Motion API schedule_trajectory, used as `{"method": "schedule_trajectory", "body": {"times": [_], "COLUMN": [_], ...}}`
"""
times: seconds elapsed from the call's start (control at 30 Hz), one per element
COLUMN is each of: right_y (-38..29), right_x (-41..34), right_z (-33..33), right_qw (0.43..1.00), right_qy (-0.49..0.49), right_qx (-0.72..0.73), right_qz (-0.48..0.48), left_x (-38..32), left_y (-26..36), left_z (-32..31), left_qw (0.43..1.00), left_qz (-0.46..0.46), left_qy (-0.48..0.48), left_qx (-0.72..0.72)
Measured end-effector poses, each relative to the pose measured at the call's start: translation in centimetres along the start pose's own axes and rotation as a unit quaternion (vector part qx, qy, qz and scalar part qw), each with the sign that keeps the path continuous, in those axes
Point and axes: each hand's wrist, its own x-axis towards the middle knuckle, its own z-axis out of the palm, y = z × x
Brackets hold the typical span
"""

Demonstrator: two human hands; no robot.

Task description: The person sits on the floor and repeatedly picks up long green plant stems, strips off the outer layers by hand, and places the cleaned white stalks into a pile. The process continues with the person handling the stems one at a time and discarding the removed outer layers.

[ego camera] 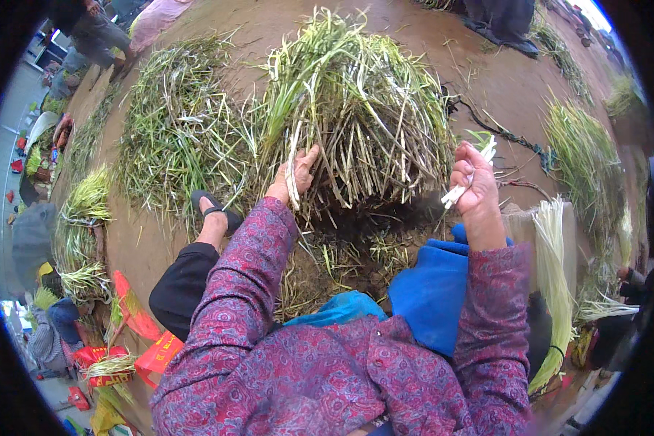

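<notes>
A large heap of long-leaved green stalks (359, 103), like garlic chives, lies before me with its pale cut ends towards me. My left hand (300, 175) is at the heap's near left side, fingers partly bent among the stalks. One pale stalk (291, 182) runs along this hand; whether the fingers grip it cannot be told. Off the heap's right side, my right hand (473, 180) is raised and closed around a few short white stalks (455, 196), with a green leaf tip showing above the fist.
Loose leaves (180, 125) are heaped on the left, by my shoe (218, 210). A tied bundle of pale stalks (553, 283) stands at right beside a blue cloth (433, 289). A dark rope (501, 131) crosses the dirt floor. Red bags (158, 354) and other people (54, 332) are around.
</notes>
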Motion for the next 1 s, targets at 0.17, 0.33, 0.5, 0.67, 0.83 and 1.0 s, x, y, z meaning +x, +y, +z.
{"method": "schedule_trajectory", "body": {"times": [0.17, 0.33, 0.5, 0.67, 0.83, 1.0], "right_y": [1.2, 0.5, -1.6, -3.3, -2.0, 0.1], "right_x": [0.5, 0.5, -0.3, -1.1, -0.5, -1.0], "right_z": [0.1, 0.1, 0.9, 1.8, 1.4, 1.5], "right_qw": [0.996, 0.998, 0.995, 0.948, 0.995, 1.0], "right_qy": [0.015, 0.001, 0.016, 0.036, 0.081, 0.016], "right_qx": [-0.083, -0.055, -0.019, -0.099, 0.018, 0.018], "right_qz": [0.017, 0.027, -0.094, -0.301, -0.06, -0.008], "left_x": [-2.4, -8.8, -6.9, 3.0, 12.5, 17.3], "left_y": [-2.4, -6.6, -4.1, 6.7, 11.7, 12.0], "left_z": [-3.1, -7.2, -10.2, -5.8, -2.1, -1.4], "left_qw": [0.995, 0.994, 0.922, 0.804, 0.719, 0.672], "left_qz": [0.086, -0.086, -0.1, -0.097, -0.24, -0.321], "left_qy": [0.034, -0.043, 0.358, 0.151, 0.181, 0.266], "left_qx": [-0.027, 0.057, -0.111, -0.567, -0.627, -0.612]}}
